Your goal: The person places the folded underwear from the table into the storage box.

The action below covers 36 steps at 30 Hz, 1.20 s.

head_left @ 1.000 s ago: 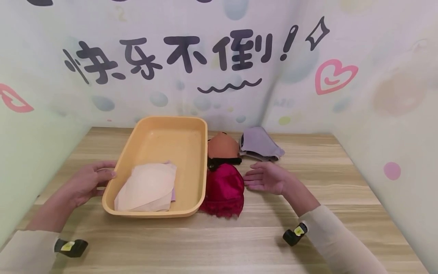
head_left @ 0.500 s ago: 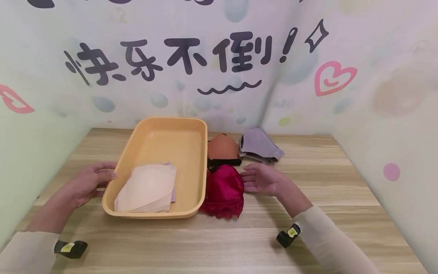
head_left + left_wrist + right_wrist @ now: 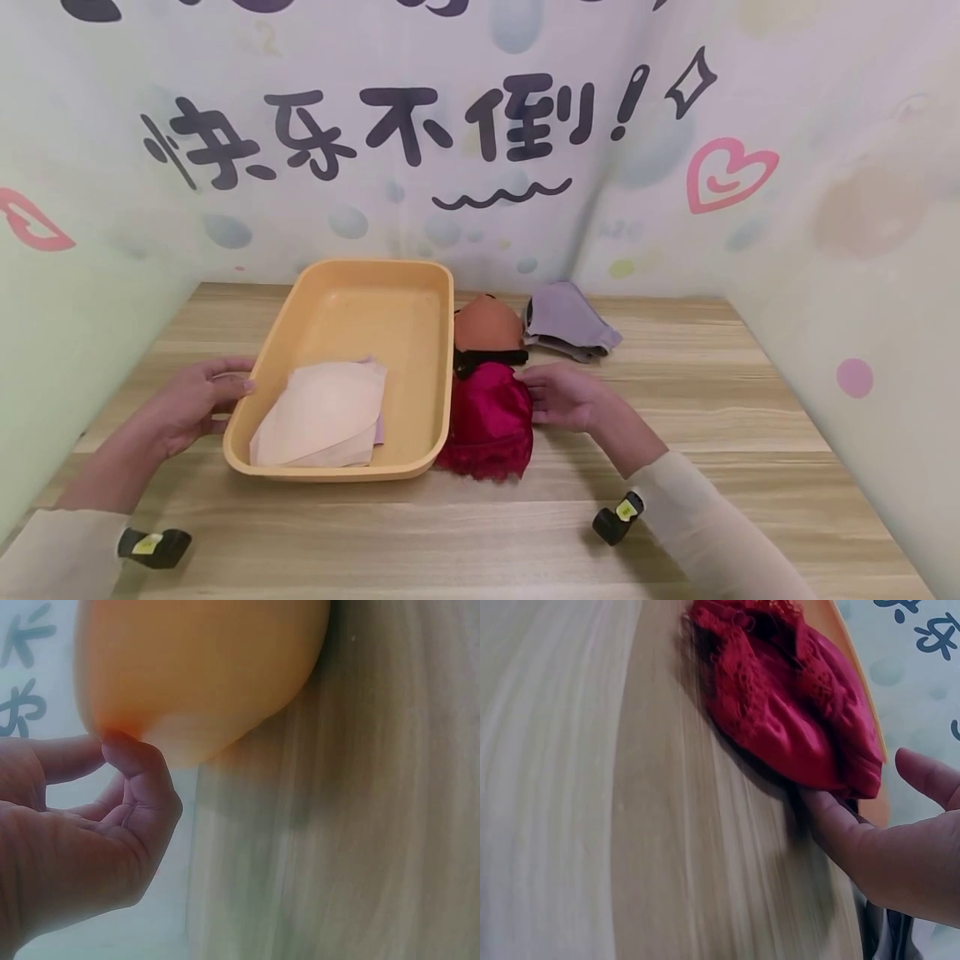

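The left hand, its fingers slightly bent and not closed together, touched the left side of the tray. A beige garment lay inside the tray's near half. Just right of the tray, the right hand, thumb and fingers apart, touched the red bra on the bench.

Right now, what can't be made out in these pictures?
Head view: most of the lilac fabric, under beige cloth pieces.
Head view: top dark lettering, cut by the upper edge.
Left wrist view: inside the orange plastic tray, hidden by its wall.
Right wrist view: a fingertip of the right hand, behind the red satin garment.
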Each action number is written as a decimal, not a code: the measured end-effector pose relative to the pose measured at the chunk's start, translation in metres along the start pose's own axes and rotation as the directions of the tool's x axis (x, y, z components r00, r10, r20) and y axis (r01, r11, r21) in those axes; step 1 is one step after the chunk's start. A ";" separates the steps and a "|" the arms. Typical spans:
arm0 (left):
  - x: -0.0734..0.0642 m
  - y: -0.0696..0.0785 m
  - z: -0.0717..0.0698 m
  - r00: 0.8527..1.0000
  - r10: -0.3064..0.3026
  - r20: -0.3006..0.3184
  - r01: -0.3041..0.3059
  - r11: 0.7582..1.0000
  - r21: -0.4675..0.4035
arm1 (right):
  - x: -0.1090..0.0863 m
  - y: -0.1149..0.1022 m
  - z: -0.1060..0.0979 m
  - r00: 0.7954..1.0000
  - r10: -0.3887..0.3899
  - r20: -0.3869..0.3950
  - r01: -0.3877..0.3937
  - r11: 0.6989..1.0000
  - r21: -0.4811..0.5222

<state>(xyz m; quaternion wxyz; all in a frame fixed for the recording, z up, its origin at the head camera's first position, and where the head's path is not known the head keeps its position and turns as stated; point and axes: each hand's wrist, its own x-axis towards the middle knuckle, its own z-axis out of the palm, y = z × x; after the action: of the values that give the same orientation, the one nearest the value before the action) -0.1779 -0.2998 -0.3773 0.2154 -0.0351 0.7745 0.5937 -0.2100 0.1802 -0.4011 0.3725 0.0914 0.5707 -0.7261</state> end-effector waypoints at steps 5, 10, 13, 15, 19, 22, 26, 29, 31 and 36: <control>0.000 0.000 0.000 1.000 0.000 0.000 0.000 1.000 0.009 | 0.006 0.002 0.006 1.000 0.003 -0.013 -0.003 1.000 0.001; 0.000 0.000 -0.001 1.000 0.001 0.005 -0.001 1.000 0.013 | 0.008 0.005 0.012 0.999 0.016 -0.038 -0.016 1.000 -0.008; 0.000 -0.001 -0.001 1.000 0.001 0.009 -0.001 1.000 0.015 | 0.009 0.006 0.014 0.998 0.026 -0.054 -0.026 1.000 -0.012; 0.000 -0.001 -0.001 1.000 0.000 0.008 0.000 1.000 0.018 | 0.009 0.007 0.015 0.998 0.031 -0.063 -0.032 0.999 -0.012; 0.001 -0.002 -0.001 1.000 -0.001 0.005 0.001 1.000 0.013 | 0.011 0.007 0.015 0.996 0.034 -0.077 -0.035 0.999 -0.012; 0.001 -0.002 -0.002 1.000 -0.001 0.005 0.001 1.000 0.005 | 0.010 0.007 0.015 0.997 0.035 -0.075 -0.035 0.999 0.002; 0.001 -0.002 -0.002 1.000 0.001 0.007 -0.001 1.000 0.004 | 0.007 0.004 0.015 0.997 0.029 -0.072 -0.028 0.999 0.015; 0.001 -0.002 -0.002 1.000 0.008 0.015 -0.008 1.000 0.003 | 0.005 0.003 0.012 0.997 0.024 -0.079 -0.023 1.000 0.016; 0.001 -0.002 -0.002 1.000 0.009 0.017 -0.009 1.000 0.004 | 0.002 0.003 0.010 0.996 0.019 -0.085 -0.017 1.000 0.019; 0.001 -0.002 -0.001 1.000 0.005 0.013 -0.005 1.000 0.003 | -0.006 -0.003 0.001 0.996 -0.002 -0.095 0.005 1.000 0.031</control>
<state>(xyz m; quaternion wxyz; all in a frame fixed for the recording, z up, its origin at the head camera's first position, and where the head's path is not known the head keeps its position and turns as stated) -0.1781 -0.3016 -0.3792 0.2190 -0.0288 0.7741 0.5932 -0.2068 0.1821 -0.3952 0.3424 0.1305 0.5765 -0.7303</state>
